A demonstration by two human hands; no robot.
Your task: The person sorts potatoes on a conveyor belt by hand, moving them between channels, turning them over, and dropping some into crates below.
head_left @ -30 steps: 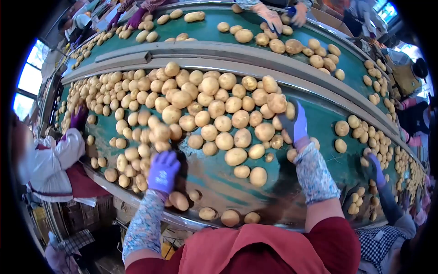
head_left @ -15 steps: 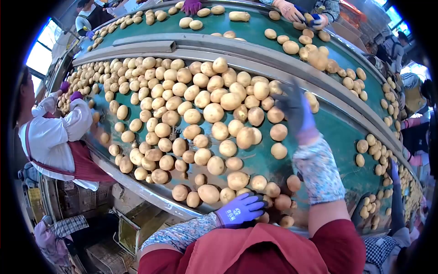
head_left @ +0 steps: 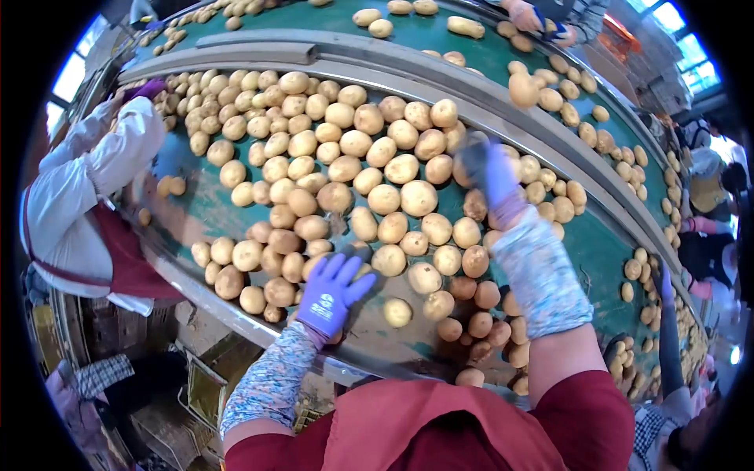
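Many potatoes (head_left: 419, 198) cover the green conveyor belt (head_left: 591, 255) before me. My left hand (head_left: 328, 297), in a purple glove with dark fingertips, lies spread over potatoes near the belt's front edge. One yellowish potato (head_left: 397, 312) rests on the belt just right of it. My right hand (head_left: 488, 174), gloved the same way, reaches over the right side of the pile; its dark fingers are smeared by motion among the potatoes. Below my right forearm sits a cluster of darker, reddish-brown potatoes (head_left: 480, 323).
A metal divider (head_left: 377, 64) separates this belt from a second belt with potatoes behind it. To the left, a person in white sleeves and a red apron (head_left: 94, 212) reaches over the belt. Another person's gloved hands (head_left: 538, 22) work across the far belt. Crates (head_left: 129, 330) stand below left.
My left hand has moved left and away from me, its fingers now spread. My right hand has shifted slightly left. Potatoes now lie right of my right forearm; the left co-worker's arms have moved.
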